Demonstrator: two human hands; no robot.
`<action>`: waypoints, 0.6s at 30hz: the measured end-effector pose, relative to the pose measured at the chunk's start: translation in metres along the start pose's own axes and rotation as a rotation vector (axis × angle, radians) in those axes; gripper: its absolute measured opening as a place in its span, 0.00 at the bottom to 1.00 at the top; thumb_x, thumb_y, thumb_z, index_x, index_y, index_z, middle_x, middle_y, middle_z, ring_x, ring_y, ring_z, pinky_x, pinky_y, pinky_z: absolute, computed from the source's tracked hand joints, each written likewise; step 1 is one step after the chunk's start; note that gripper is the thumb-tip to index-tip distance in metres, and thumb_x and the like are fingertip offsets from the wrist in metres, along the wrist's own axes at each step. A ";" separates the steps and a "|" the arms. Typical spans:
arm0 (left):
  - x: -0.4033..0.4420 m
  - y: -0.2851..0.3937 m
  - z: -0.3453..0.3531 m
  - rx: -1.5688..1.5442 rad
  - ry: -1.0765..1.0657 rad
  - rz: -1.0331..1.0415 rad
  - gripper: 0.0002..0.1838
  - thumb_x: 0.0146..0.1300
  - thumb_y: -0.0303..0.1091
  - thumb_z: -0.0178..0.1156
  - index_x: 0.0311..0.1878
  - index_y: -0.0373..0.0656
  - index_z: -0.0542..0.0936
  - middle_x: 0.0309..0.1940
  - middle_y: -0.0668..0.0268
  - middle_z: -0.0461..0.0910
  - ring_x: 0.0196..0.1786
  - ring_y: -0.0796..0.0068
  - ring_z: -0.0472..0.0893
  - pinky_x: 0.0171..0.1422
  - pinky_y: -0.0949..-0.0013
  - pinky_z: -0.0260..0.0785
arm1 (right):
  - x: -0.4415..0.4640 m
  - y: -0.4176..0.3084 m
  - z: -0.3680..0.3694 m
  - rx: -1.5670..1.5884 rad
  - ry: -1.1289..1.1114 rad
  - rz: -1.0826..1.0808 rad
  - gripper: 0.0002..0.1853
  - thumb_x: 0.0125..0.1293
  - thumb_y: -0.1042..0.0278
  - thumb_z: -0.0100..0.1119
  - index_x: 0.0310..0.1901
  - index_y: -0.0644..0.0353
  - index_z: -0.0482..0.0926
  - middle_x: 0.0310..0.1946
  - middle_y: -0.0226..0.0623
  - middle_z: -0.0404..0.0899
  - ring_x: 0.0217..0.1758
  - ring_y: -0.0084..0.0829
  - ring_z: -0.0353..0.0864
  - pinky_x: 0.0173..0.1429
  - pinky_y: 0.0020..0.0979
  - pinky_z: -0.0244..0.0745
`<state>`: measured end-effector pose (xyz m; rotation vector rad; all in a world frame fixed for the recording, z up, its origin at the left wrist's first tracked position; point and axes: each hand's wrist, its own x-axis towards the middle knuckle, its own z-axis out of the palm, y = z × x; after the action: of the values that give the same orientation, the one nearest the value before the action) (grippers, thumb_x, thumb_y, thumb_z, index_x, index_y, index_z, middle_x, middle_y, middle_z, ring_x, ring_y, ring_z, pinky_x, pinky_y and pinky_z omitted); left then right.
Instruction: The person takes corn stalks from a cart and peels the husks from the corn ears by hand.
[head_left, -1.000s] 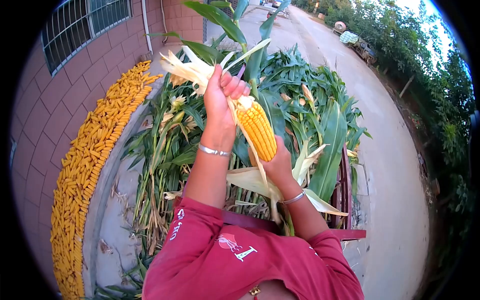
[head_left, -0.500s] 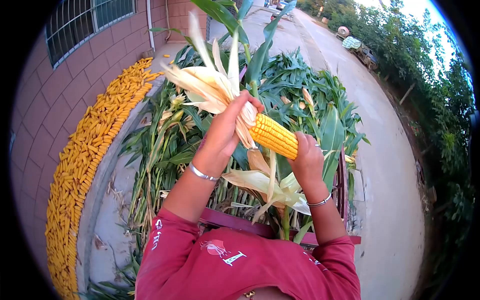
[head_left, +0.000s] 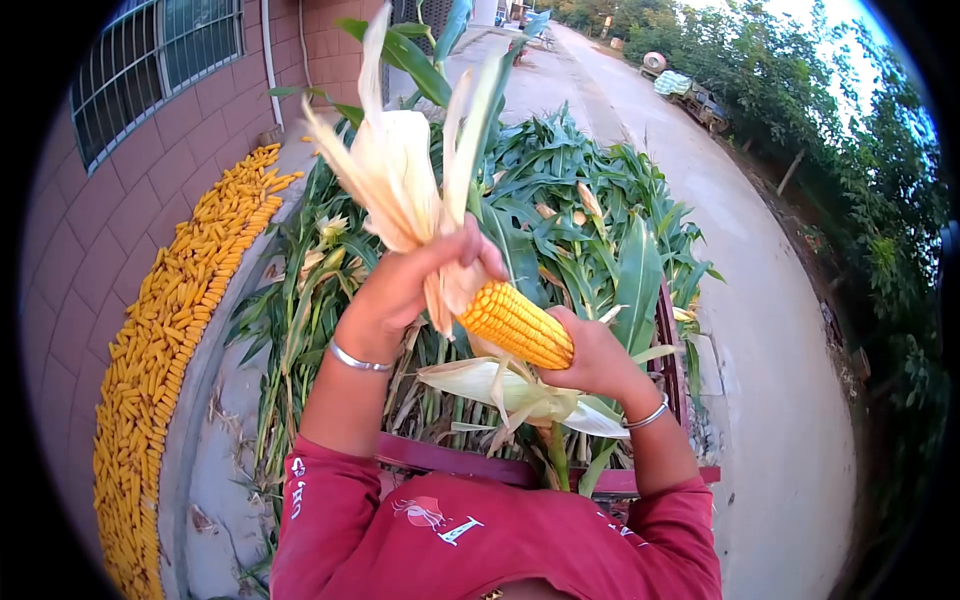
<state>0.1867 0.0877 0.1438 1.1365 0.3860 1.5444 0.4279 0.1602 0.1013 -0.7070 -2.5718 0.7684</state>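
Observation:
An ear of corn (head_left: 515,325) with bright yellow kernels is held between my two hands, slanting down to the right. Around its upper-left end, my left hand (head_left: 425,270) is closed on the gathered pale husk (head_left: 395,170), whose dry leaves fan upward. My right hand (head_left: 595,355) wraps the bare lower-right end of the ear. Just below hangs an opened, empty-looking husk (head_left: 520,392) on a green stalk (head_left: 559,455). Leafy corn stalks (head_left: 560,190) lie heaped behind my hands.
A long pile of husked corn ears (head_left: 160,370) runs along the brick wall (head_left: 120,230) at the left. A dark red metal rail (head_left: 450,460) crosses before my body. The concrete road (head_left: 770,380) passes on the right, with a parked vehicle (head_left: 695,98) farther off beside trees.
Both hands have moved left and lower in view with the ear. The husk leaves now point more upright. The surroundings have shifted slightly left as the camera turned.

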 end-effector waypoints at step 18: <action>0.057 0.015 -0.003 -0.407 0.133 0.507 0.24 0.73 0.41 0.42 0.16 0.54 0.57 0.09 0.78 0.51 0.15 0.79 0.52 0.31 0.71 0.54 | 0.038 -0.035 0.086 0.489 0.501 0.017 0.25 0.48 0.64 0.72 0.46 0.65 0.73 0.33 0.42 0.80 0.35 0.32 0.81 0.42 0.32 0.75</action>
<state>0.1813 0.1349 0.1793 0.8455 -0.1468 2.0328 0.3446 0.1212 0.0613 -0.6572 -1.8373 1.0231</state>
